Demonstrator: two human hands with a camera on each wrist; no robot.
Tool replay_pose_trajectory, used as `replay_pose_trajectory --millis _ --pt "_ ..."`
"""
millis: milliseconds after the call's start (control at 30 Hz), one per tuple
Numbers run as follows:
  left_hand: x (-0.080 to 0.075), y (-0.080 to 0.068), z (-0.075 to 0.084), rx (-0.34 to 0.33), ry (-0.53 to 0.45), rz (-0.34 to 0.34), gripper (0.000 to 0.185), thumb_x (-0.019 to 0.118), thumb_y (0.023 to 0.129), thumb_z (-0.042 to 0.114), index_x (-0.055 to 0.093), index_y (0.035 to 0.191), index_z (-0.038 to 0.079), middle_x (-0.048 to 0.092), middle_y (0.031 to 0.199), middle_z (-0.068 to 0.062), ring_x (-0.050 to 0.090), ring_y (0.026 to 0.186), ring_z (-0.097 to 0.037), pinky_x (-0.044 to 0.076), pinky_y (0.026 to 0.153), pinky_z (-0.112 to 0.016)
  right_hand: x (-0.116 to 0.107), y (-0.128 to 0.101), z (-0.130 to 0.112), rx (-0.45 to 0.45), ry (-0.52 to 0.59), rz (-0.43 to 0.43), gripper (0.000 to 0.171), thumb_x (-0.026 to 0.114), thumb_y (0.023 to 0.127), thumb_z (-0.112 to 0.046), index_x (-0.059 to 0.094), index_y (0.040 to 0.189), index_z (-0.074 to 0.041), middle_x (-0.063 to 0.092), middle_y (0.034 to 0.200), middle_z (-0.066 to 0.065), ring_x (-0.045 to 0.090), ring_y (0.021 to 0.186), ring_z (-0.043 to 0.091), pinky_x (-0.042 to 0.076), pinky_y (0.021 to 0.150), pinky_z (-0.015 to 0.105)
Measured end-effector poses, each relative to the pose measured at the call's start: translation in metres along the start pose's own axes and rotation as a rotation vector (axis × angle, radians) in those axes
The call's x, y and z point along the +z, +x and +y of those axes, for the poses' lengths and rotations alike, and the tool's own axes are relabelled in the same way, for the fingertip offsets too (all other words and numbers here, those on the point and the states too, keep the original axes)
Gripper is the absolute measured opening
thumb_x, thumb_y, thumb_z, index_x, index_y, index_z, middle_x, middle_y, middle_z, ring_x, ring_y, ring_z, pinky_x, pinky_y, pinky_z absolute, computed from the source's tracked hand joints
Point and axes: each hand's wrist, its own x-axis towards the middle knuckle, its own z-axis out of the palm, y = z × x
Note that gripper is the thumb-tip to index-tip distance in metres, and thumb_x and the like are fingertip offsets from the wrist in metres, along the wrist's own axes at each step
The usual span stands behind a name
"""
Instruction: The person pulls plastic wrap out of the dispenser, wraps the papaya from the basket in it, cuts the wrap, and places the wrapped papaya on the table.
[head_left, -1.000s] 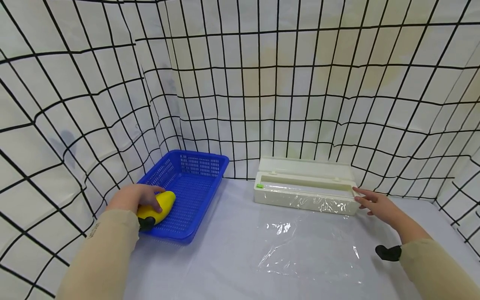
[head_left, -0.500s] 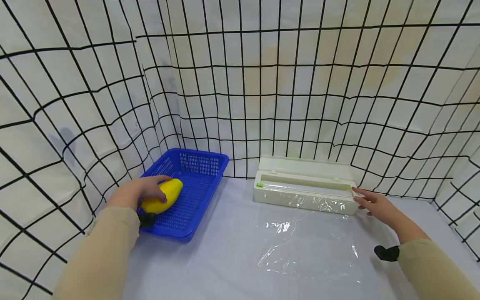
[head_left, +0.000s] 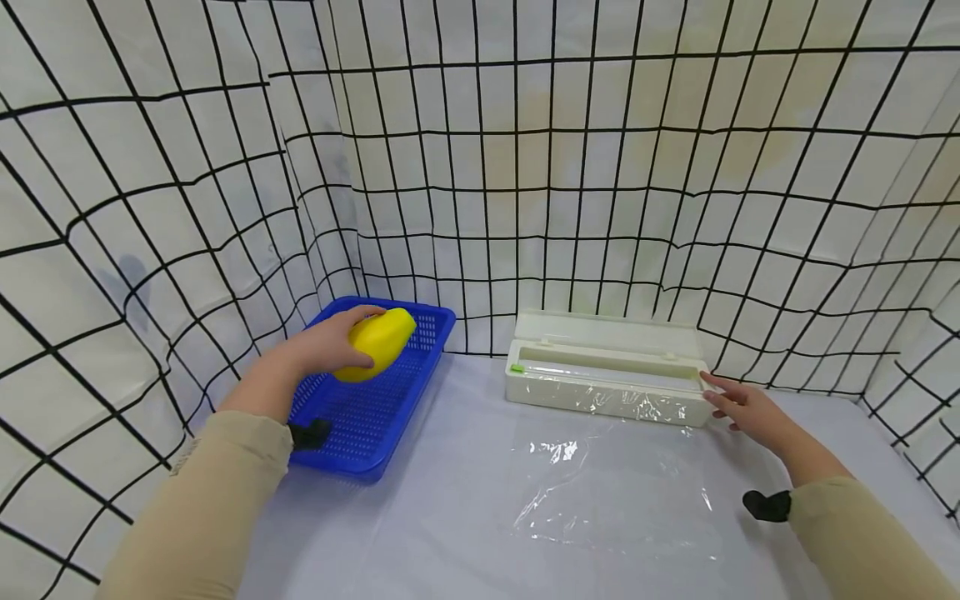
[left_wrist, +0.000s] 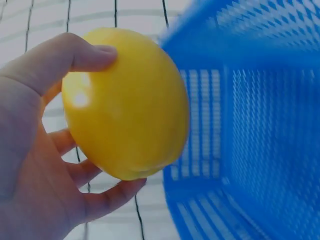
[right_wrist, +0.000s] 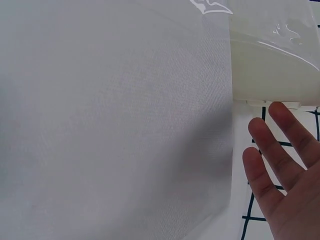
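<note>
My left hand (head_left: 333, 342) grips a smooth, oblong yellow fruit (head_left: 381, 343), mango-like in shape, above the blue plastic basket (head_left: 405, 417). In the left wrist view the thumb lies over the fruit (left_wrist: 130, 105) with fingers curled beneath it, beside the basket's slotted wall (left_wrist: 202, 120). At the right, my right hand (head_left: 753, 412) has its fingertips at the end of a white cling film dispenser (head_left: 600, 398), fingers extended. The dispenser's lid (head_left: 607, 329) stands raised, showing the roll inside and a green slider (head_left: 517, 368). Clear cling film (head_left: 615, 500) runs from its front over the table.
Black wire grid panels (head_left: 517, 192) backed by white sheeting enclose the back and both sides. A white cloth (head_left: 442, 533) covers the table. A dark strap end shows at each cuff.
My left hand has lifted the yellow fruit up out of the basket and moved it right and away from me. The right hand stays at the dispenser's end.
</note>
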Motion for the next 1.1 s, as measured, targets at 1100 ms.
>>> replay_pose_trajectory --millis 1100 --pt "0.164 0.047 0.192 0.552 0.250 -0.144 0.082 0.079 0.080 0.017 0.042 0.148 0.043 0.042 0.150 0.009 0.042 0.129 -0.021 0.044 0.102 -0.039 0.003 0.000 -0.007 0.104 0.033 -0.010 0.068 0.044 0.104 -0.047 0.020 0.158 -0.014 0.054 0.130 0.028 0.059 0.107 0.031 0.053 0.076 0.035"
